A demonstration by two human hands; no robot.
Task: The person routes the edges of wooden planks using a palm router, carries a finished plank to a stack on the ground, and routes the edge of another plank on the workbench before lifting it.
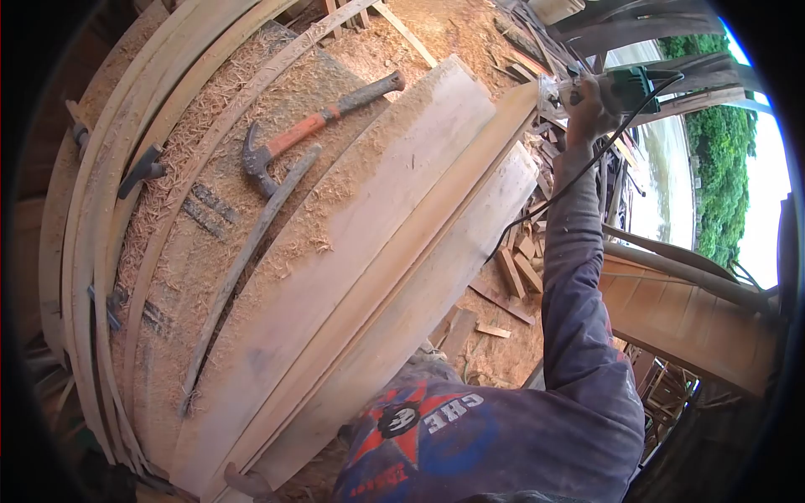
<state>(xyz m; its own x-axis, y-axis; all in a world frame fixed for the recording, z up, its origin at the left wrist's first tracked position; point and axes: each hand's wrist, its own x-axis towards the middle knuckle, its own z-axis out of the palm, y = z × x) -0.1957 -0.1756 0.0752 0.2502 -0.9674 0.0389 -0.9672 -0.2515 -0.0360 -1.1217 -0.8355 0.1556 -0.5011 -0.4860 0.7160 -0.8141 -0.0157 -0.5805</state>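
My right hand [590, 113] is wrapped round a green power tool [629, 90] with a clear and metallic front, at the far upper end of a narrow wooden plank [402, 230]. A black cord [579, 178] runs from the tool down across my forearm. At the plank's lower end, near the bottom of the view, my left hand [249, 481] holds its edge, partly hidden. Wide pale boards lie on both sides of the narrow plank, the left board [335, 239] partly covered in shavings.
An orange-handled claw hammer [298, 134] lies among shavings on the wooden surface left of the boards, beside a thin curved strip [251, 260]. Long curved planks [92, 210] and black clamps [141, 172] stand farther left. Wood offcuts [511, 272] litter the ground at right.
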